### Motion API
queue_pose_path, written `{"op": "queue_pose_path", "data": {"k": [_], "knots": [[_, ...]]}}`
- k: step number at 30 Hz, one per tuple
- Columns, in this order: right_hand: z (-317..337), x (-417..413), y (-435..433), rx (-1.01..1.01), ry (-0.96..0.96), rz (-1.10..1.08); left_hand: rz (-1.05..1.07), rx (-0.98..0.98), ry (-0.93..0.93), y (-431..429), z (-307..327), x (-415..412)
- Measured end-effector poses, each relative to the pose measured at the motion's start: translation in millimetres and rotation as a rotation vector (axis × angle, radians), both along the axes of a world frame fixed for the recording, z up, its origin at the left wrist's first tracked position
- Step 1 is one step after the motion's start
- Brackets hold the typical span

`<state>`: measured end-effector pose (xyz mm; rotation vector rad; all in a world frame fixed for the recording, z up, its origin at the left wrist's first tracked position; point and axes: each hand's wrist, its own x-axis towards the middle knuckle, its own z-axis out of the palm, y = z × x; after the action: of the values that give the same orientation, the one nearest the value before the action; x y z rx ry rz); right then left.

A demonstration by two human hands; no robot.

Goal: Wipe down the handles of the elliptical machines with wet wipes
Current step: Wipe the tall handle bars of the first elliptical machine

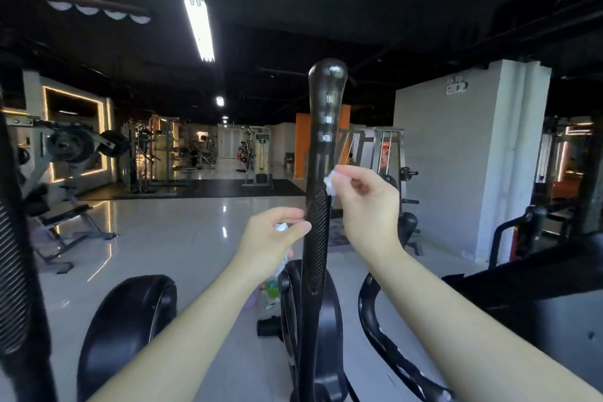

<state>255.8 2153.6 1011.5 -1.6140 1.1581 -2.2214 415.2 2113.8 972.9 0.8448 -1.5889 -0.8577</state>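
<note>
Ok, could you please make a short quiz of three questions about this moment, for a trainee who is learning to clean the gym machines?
1. True or false: the right hand pinches a white wipe against the upright black handle.
2. Where is the left hand in relation to the handle?
A. to its left, beside the ribbed grip
B. on the rounded top
C. resting on the floor
3. Fill in: the left hand also holds something ____ in colour.

Key:
1. True.
2. A.
3. White; it looks like another wipe, mostly hidden by the fingers.
</note>
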Motion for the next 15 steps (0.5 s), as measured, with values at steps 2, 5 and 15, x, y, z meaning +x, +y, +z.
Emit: {"op": "queue_pose_path", "data": {"k": [2, 5, 15], "knots": [[-5.8, 5.0, -0.5, -0.018, 0.018, 0.018, 0.003, 0.007, -0.002, 0.9, -6.2, -0.2], [-50.0, 8.7, 0.7, -0.042, 0.116, -0.027, 0.005, 0.019, 0.018, 0.3, -14.7, -0.8], [-42.3, -3.2, 5.7, -0.03, 0.169, -0.068, 0.0, 0.059, 0.022, -4.2, -25.8, 0.4]]}}
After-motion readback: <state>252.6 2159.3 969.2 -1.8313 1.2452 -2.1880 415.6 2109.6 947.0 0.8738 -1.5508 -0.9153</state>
